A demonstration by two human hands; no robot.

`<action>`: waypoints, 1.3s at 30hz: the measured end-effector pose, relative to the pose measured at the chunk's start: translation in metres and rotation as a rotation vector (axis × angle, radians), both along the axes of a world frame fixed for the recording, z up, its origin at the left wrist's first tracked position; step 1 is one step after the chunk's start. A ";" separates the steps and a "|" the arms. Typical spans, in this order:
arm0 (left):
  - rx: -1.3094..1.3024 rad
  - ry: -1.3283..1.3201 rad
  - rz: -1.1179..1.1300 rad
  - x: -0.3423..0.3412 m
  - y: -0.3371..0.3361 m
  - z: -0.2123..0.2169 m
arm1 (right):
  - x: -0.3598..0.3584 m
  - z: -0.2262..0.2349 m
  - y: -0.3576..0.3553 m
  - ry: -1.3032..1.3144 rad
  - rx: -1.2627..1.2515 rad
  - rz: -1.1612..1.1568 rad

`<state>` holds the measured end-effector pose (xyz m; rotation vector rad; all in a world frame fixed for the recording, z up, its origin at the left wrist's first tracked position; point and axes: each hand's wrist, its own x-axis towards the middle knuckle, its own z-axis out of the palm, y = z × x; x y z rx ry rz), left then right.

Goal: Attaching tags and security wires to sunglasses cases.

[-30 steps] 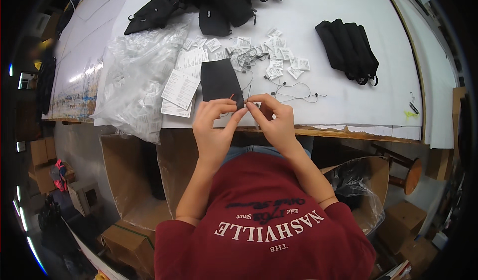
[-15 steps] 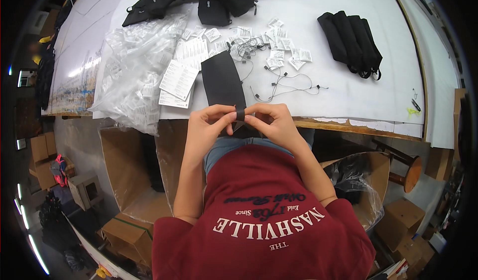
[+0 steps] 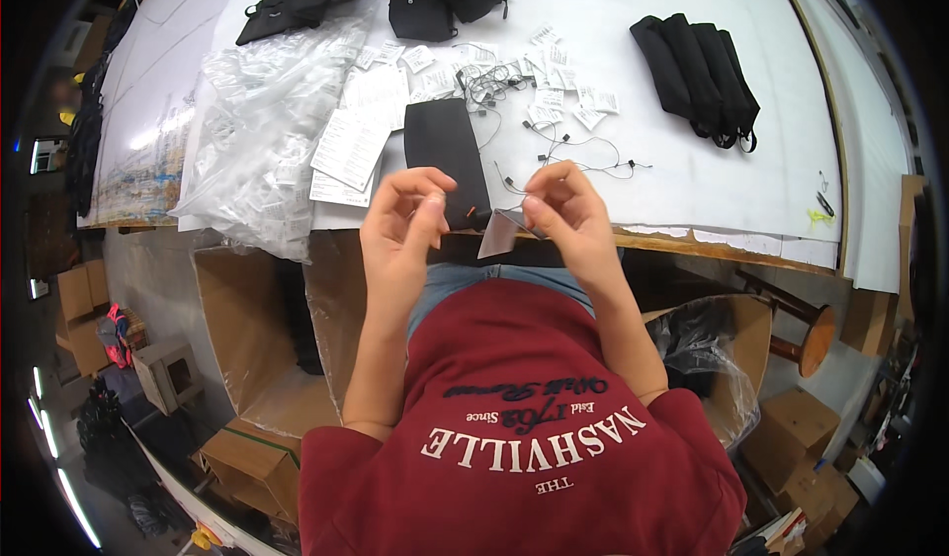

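A flat black fabric pouch [image 3: 440,146] lies on the table in front of me, its near end at the table edge. My left hand [image 3: 410,222] is beside that near end, thumb and fingertips pinched together; what they hold, if anything, is too small to make out. Across from it, my right hand [image 3: 573,212] pinches a thin dark cord [image 3: 516,210]. Below the cord, a pale card tag [image 3: 497,237] hangs against the pouch's near end, over the table edge.
Loose corded tag strings [image 3: 583,161] and small white packets [image 3: 549,82] spread beyond my hands. Printed cards [image 3: 351,151] and a clear plastic bag [image 3: 257,151] lie left. More black pouches are piled at the back [image 3: 420,7] and laid in a row at right [image 3: 692,82].
My hands, together at the pouch's near end before, have moved apart and up. The pale tag now hangs in view between them, and the pouch lies flatter on the table.
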<state>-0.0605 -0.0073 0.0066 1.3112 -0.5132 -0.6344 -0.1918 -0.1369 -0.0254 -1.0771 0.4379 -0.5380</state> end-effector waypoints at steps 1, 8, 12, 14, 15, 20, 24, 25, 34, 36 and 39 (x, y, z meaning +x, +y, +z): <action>-0.046 0.079 -0.044 0.001 -0.001 0.003 | -0.005 -0.001 -0.006 -0.037 0.012 0.065; 0.151 0.086 -0.196 -0.005 -0.009 0.008 | -0.009 0.013 -0.008 -0.034 0.134 0.054; 0.190 0.019 -0.175 -0.015 -0.015 0.007 | -0.009 0.007 -0.006 0.017 0.143 0.033; 0.220 -0.040 -0.165 -0.017 -0.015 0.007 | -0.007 0.008 -0.003 0.052 0.152 -0.020; 0.249 -0.097 -0.156 -0.019 -0.016 0.008 | -0.007 0.008 -0.002 0.053 0.152 -0.021; 0.244 -0.158 -0.107 -0.024 -0.018 0.008 | -0.005 0.004 0.003 0.050 0.147 -0.072; 0.240 -0.221 -0.072 -0.026 -0.017 0.003 | -0.004 0.008 0.007 0.058 0.152 -0.063; 0.240 -0.222 -0.073 -0.027 -0.017 0.002 | -0.003 0.008 0.010 0.045 0.138 -0.093; 0.238 -0.260 -0.186 -0.016 -0.018 -0.006 | -0.009 0.010 0.009 -0.046 0.042 -0.045; 0.233 -0.150 -0.332 -0.004 -0.018 -0.011 | -0.010 0.011 0.007 -0.038 0.086 0.019; 0.233 -0.167 -0.455 0.006 -0.024 -0.007 | -0.011 0.011 0.007 -0.080 0.112 0.027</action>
